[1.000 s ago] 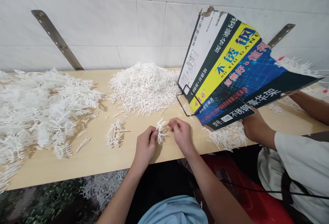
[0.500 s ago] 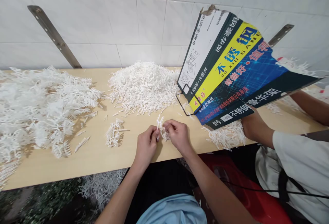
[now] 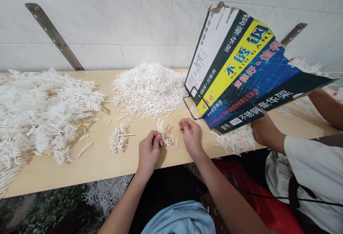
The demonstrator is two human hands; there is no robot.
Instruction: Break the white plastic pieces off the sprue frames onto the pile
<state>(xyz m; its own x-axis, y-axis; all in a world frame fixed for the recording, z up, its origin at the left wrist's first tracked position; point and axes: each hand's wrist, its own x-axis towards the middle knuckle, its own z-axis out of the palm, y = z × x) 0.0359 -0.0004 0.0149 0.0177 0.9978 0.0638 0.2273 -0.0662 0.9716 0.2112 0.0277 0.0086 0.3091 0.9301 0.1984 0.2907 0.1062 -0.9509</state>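
Note:
My left hand (image 3: 150,148) pinches a white branched plastic piece (image 3: 160,126), its prongs sticking up above the fingertips. To the right of it, apart from the piece, my right hand (image 3: 191,137) is raised with curled, slightly blurred fingers; whatever they hold, if anything, is hidden. Between the hands a few small white plastic bits (image 3: 173,142) lie on the wooden table (image 3: 107,169). Another branched white cluster (image 3: 119,137) with a thin stem rests left of my left hand. Behind both hands rises a heap of small white pieces (image 3: 150,91).
A large pile of white branched pieces (image 3: 48,116) covers the left side. A printed cardboard sheet (image 3: 241,73) stands at the right beside a black wire frame (image 3: 197,103). Past it, another person's arm (image 3: 268,133) reaches over small white pieces (image 3: 233,142).
My right hand has pulled away to the right from the branched piece. My left hand has shifted slightly left with it, and loose bits now show on the table between the hands.

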